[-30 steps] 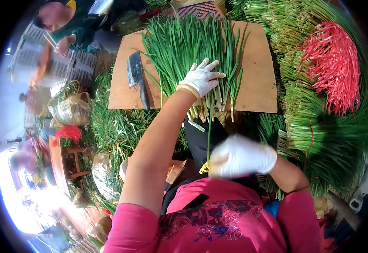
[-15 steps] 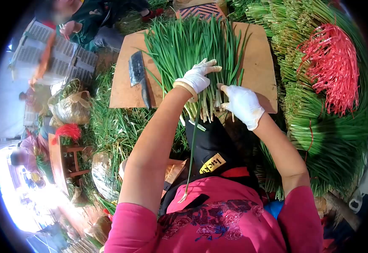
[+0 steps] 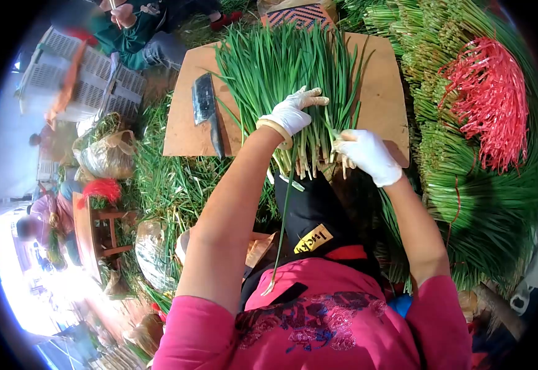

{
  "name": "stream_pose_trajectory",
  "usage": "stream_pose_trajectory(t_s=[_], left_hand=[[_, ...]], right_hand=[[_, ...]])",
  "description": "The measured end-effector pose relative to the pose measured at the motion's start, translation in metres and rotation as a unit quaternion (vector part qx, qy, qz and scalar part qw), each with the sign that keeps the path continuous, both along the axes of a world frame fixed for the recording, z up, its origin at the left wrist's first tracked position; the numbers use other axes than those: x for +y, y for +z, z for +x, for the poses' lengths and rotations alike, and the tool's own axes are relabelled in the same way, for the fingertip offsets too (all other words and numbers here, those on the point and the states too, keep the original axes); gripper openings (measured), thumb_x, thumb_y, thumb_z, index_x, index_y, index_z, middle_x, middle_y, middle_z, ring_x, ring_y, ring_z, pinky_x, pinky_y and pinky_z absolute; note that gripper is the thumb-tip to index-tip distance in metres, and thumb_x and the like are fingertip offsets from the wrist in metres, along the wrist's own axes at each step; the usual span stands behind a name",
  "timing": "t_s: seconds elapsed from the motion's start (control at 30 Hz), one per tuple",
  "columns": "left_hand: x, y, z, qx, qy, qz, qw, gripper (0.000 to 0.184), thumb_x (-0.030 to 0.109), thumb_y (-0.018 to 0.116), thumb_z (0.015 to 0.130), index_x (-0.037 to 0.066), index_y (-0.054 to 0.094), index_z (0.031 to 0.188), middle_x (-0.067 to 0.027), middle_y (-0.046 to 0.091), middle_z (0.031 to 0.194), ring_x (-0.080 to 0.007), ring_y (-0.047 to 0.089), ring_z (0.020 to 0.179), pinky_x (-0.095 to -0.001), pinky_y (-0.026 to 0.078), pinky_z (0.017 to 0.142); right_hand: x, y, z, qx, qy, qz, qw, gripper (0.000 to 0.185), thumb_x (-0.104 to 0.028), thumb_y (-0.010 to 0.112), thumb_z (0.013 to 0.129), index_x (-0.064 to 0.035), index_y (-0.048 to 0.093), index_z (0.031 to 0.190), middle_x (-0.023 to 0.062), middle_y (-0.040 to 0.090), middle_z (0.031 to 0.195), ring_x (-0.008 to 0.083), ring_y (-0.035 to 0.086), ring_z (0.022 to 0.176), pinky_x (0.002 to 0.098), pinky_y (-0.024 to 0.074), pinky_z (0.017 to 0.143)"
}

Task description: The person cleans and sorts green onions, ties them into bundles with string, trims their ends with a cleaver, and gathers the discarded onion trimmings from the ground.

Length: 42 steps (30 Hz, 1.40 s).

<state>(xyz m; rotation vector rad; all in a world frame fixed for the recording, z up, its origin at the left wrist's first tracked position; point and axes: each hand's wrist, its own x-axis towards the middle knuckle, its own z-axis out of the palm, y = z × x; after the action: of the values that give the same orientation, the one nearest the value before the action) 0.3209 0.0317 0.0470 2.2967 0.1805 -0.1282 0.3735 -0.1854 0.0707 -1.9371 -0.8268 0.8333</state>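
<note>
A thick spread of garlic chives lies on a wooden board, leaves pointing away from me and pale stem ends towards me. My left hand, in a white glove, rests flat across the stems with its fingers stretched out. At the bundle's right edge my right hand, also gloved, pinches the pale lower end of a stalk; its fingertips are partly hidden. A cleaver with a dark handle lies on the board to the left. One loose stalk hangs from the bundle down over my lap.
The wooden board ends just before my knees. Stacked bundles of greens fill the right side, with red plastic strips on top. Loose greens cover the ground at left. Another person sits at upper left near white crates.
My right hand has drawn right and slightly down, its fingers now closed at a stalk's end. My left hand stays on the bundle. The other person's hand at upper left has risen.
</note>
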Motion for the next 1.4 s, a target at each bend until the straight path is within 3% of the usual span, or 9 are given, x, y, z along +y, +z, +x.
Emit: stream_pose_trajectory(t_s=[0.17,0.2,0.27,0.3,0.4,0.53,0.9,1.2,1.4], left_hand=[[-0.004,-0.007,0.005,0.010,-0.012,0.054,0.998,0.070,-0.011,0.045,0.067,0.028,0.060,0.123,-0.0049,0.038,0.146,-0.0262,0.023,0.140,-0.0332,0.021,0.115],[-0.002,-0.007,0.005,0.012,-0.011,0.060,0.998,0.070,-0.011,0.045,0.067,0.028,0.060,0.123,-0.0051,0.038,0.146,-0.0264,0.023,0.140,-0.0331,0.021,0.115],[0.001,-0.005,0.003,-0.027,-0.009,0.030,0.999,0.065,-0.008,0.049,0.068,0.025,0.061,0.122,-0.0059,0.043,0.142,-0.0264,0.029,0.138,-0.0327,0.023,0.114],[0.002,-0.006,-0.001,-0.034,0.012,-0.029,0.999,0.061,-0.007,0.051,0.069,0.024,0.062,0.121,-0.0061,0.046,0.140,-0.0262,0.032,0.136,-0.0329,0.024,0.113],[0.009,-0.010,-0.001,-0.142,0.057,-0.050,0.987,0.046,-0.001,0.057,0.076,0.019,0.064,0.116,-0.0072,0.054,0.131,-0.0255,0.041,0.129,-0.0336,0.031,0.109],[-0.006,0.009,-0.023,-0.181,0.106,0.125,0.970,0.045,0.011,0.067,0.076,0.019,0.061,0.120,-0.0088,0.049,0.135,-0.0287,0.044,0.125,-0.0350,0.036,0.106],[0.004,-0.004,-0.028,-0.042,0.150,0.070,0.985,0.051,0.010,0.064,0.069,0.020,0.063,0.118,-0.0095,0.042,0.142,-0.0267,0.041,0.129,-0.0313,0.037,0.105],[0.012,-0.007,-0.026,-0.020,0.157,-0.017,0.987,0.044,0.009,0.064,0.074,0.018,0.064,0.118,-0.0075,0.039,0.144,-0.0236,0.048,0.124,-0.0290,0.038,0.103],[-0.020,0.011,-0.021,0.017,0.159,0.192,0.968,0.065,0.046,0.074,0.070,0.018,0.056,0.127,-0.0101,0.038,0.144,-0.0284,0.035,0.132,-0.0378,0.037,0.105]], right_hand=[[-0.032,-0.005,-0.013,-0.253,0.118,0.095,0.956,0.018,-0.023,0.058,0.081,-0.0061,0.065,0.078,0.0127,0.064,0.072,0.0266,0.063,0.065,0.0367,0.0471,0.056],[-0.032,0.040,-0.034,-0.061,0.122,-0.019,0.990,0.013,-0.023,0.060,0.078,-0.0115,0.067,0.076,0.0089,0.066,0.079,0.0245,0.064,0.068,0.0359,0.0501,0.058],[-0.037,0.067,-0.077,-0.191,0.378,0.192,0.886,0.021,-0.031,0.064,0.077,-0.0110,0.068,0.078,0.0090,0.066,0.074,0.0250,0.064,0.067,0.0337,0.0502,0.063],[-0.037,0.104,-0.084,0.107,0.497,0.012,0.861,0.023,-0.033,0.063,0.079,-0.0106,0.069,0.080,0.0092,0.066,0.071,0.0261,0.064,0.067,0.0338,0.0496,0.064],[-0.028,0.085,-0.069,0.052,0.359,0.205,0.909,0.029,-0.035,0.058,0.086,-0.0087,0.068,0.077,0.0089,0.065,0.070,0.0251,0.063,0.065,0.0354,0.0484,0.060],[0.009,0.041,-0.019,0.025,0.036,0.044,0.998,0.023,-0.025,0.056,0.088,-0.0036,0.064,0.089,0.0085,0.064,0.067,0.0179,0.061,0.056,0.0316,0.0460,0.054],[0.062,0.016,0.003,-0.253,0.096,-0.154,0.950,0.038,-0.039,0.070,0.071,-0.0068,0.067,0.090,0.0130,0.068,0.082,0.0298,0.065,0.080,0.0401,0.0495,0.071],[0.053,-0.007,0.022,0.214,0.074,0.007,0.974,0.024,-0.024,0.064,0.082,0.0002,0.064,0.082,0.0027,0.058,0.062,0.0084,0.051,0.049,0.0223,0.0374,0.045],[0.032,0.019,-0.009,0.317,0.062,0.100,0.941,0.021,-0.022,0.064,0.084,-0.0008,0.060,0.083,0.0024,0.058,0.059,0.0079,0.051,0.049,0.0221,0.0385,0.046]])
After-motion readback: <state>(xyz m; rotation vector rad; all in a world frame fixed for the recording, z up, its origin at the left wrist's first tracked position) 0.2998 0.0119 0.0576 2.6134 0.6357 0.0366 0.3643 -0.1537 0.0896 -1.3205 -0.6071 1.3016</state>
